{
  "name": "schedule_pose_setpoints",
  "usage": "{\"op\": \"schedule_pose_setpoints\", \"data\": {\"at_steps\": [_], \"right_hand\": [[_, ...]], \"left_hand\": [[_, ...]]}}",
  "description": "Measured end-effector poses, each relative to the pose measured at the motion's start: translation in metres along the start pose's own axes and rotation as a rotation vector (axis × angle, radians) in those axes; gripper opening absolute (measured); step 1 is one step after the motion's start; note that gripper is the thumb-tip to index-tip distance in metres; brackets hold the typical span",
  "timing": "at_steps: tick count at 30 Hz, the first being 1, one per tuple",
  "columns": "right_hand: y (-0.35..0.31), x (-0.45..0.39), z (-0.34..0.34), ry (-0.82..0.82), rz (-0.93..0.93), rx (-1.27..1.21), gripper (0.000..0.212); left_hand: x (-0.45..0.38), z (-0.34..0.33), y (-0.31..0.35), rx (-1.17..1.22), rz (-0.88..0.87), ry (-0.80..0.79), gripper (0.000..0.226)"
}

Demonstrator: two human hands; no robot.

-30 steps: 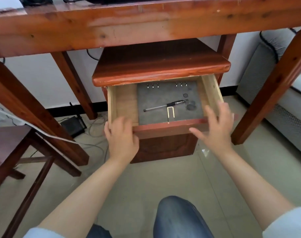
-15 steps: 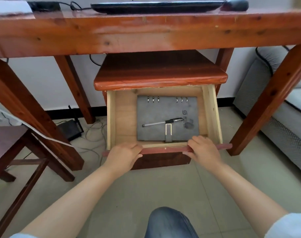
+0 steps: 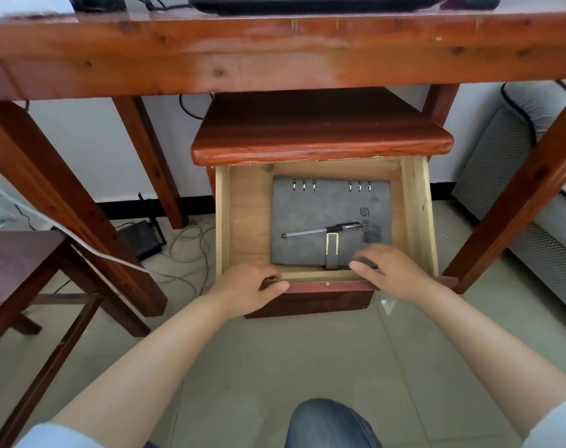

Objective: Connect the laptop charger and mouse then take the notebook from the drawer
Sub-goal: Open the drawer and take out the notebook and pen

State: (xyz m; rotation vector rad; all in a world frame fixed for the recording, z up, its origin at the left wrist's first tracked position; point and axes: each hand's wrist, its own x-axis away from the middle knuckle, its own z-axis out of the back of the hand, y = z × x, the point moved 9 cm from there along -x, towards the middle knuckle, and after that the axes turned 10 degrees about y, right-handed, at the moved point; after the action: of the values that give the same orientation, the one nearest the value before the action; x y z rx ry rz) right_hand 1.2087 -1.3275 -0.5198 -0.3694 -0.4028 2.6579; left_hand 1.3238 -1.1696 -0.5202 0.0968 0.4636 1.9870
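Note:
The wooden drawer (image 3: 417, 215) of a small cabinet under the desk stands pulled out. Inside lies a grey ring-bound notebook (image 3: 326, 208) with a strap, and a pen (image 3: 320, 230) rests on its cover. My left hand (image 3: 249, 287) grips the drawer's red front edge. My right hand (image 3: 391, 270) reaches over that front edge, fingers apart, resting on the notebook's near right corner. On the desk top, only the front edges of the laptop (image 3: 317, 3) and the mouse (image 3: 478, 0) show.
The red wooden desk (image 3: 275, 59) spans the top, its legs on both sides of the cabinet (image 3: 320, 137). A dark wooden stool (image 3: 19, 263) stands at left, a router (image 3: 142, 237) and loose cables lie on the floor, a grey sofa (image 3: 533, 176) at right. My knee (image 3: 330, 425) is below.
The drawer has slid out toward me, baring the whole notebook. My right hand has left the drawer front and moved in over the notebook's near corner. My left hand stays on the front.

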Motion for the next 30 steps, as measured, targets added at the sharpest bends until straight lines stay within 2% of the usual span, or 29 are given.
{"op": "schedule_pose_setpoints", "data": {"at_steps": [2, 5, 8, 10, 12, 14, 16, 19, 23, 25, 27, 30], "right_hand": [[-0.011, -0.024, 0.003, 0.061, 0.035, 0.047, 0.042], [-0.025, -0.056, -0.009, 0.04, 0.058, 0.218, 0.049], [-0.025, -0.072, -0.013, 0.085, 0.004, 0.357, 0.043], [-0.022, -0.072, -0.013, 0.076, -0.013, 0.362, 0.033], [-0.01, -0.067, -0.006, 0.107, -0.075, 0.28, 0.026], [0.016, -0.058, 0.009, 0.205, -0.246, 0.213, 0.027], [0.049, -0.045, 0.013, 0.184, -0.489, 0.175, 0.043], [0.075, -0.028, -0.006, 0.027, -0.749, -0.033, 0.071], [0.084, -0.024, -0.014, 0.136, -0.869, -0.269, 0.081], [0.091, -0.024, -0.011, 0.224, -0.949, -0.449, 0.074], [0.091, -0.024, -0.01, 0.239, -0.991, -0.615, 0.064], [0.084, -0.025, -0.004, 0.214, -0.966, -0.655, 0.061]], "left_hand": [[-0.002, 0.007, -0.007, 0.007, 0.062, 0.05, 0.035], [-0.01, 0.01, -0.016, -0.013, 0.169, 0.078, 0.035], [-0.023, 0.008, -0.021, 0.028, 0.287, 0.068, 0.038], [-0.032, 0.005, -0.023, 0.098, 0.381, 0.051, 0.042], [-0.041, -0.001, -0.025, 0.174, 0.481, 0.043, 0.044], [-0.049, -0.008, -0.027, 0.243, 0.564, 0.051, 0.043], [-0.056, -0.016, -0.03, 0.31, 0.635, 0.081, 0.046], [-0.06, -0.031, -0.03, 0.432, 0.707, 0.125, 0.045], [-0.057, -0.038, -0.035, 0.518, 0.815, 0.196, 0.044], [-0.053, -0.039, -0.042, 0.656, 0.908, 0.225, 0.048], [-0.049, -0.036, -0.045, 0.754, 0.969, 0.245, 0.053], [-0.05, -0.027, -0.041, 0.846, 0.945, 0.308, 0.055]]}}
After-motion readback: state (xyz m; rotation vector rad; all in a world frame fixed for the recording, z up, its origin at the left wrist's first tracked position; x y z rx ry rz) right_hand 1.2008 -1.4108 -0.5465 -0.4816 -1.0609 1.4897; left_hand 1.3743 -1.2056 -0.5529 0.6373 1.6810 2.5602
